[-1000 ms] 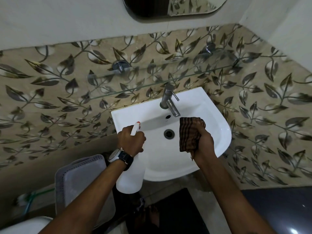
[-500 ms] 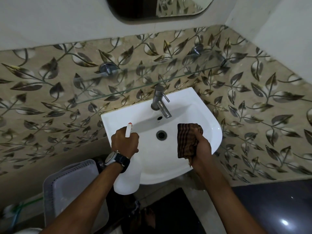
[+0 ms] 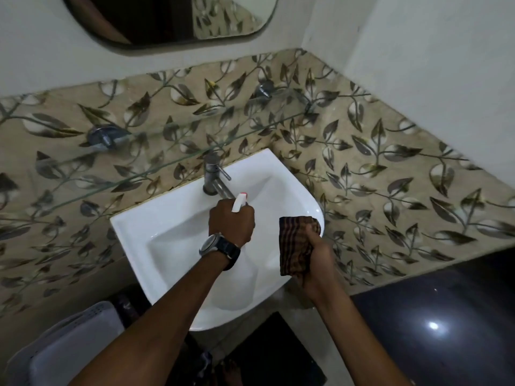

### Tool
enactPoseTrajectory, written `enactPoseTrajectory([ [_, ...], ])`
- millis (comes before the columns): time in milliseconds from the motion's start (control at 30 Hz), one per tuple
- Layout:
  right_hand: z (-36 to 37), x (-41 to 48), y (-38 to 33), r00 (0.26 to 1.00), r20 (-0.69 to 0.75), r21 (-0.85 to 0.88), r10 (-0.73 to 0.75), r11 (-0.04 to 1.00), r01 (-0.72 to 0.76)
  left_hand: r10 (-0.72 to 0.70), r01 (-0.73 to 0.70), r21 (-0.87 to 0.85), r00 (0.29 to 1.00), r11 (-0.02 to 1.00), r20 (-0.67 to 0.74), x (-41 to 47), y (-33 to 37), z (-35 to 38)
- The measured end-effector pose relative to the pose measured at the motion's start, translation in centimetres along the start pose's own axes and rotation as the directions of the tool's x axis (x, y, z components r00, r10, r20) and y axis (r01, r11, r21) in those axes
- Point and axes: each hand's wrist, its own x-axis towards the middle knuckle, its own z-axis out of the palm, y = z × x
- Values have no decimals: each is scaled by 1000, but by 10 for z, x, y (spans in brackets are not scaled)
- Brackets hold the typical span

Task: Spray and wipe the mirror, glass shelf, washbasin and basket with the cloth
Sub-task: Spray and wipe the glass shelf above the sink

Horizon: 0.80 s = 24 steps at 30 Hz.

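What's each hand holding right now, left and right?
Left hand: closed around the spray bottle, over the washbasin.
Right hand: closed on the cloth.

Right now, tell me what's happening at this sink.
A person is cleaning a white washbasin. The left hand grips a white spray bottle over the bowl, its nozzle aimed toward the metal tap. The right hand holds a bunched brown striped cloth at the basin's right rim, not yet wiping. The glass shelf and mirror sit above, and a pale basket stands low on the left.
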Motion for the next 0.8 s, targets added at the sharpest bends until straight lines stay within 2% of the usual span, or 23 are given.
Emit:
enactPoseTrajectory([
  [100,-5,0,-4,1000,-23,38,-21,999,22,10,-10,-1,999,1000,48,0,0,9],
  [300,-13,-2,-3,999,-50,61,-21,998,24,53,-61,121,997,991,62,3,-17,17],
  [433,-22,-6,2,994,-104,105,-18,994,29,46,-71,136,983,988,178,-10,-17,21],
  [533,-30,-15,-1,995,-100,131,-12,991,25,85,-153,198,946,968,312,-20,-29,23],
  [667,-42,-20,-5,993,-112,146,-32,988,48,-34,-70,245,917,967,398,-32,-50,20],
  [800,-42,-23,-6,990,-133,165,-37,985,59,-114,-73,316,836,946,536,-39,-63,3],
])
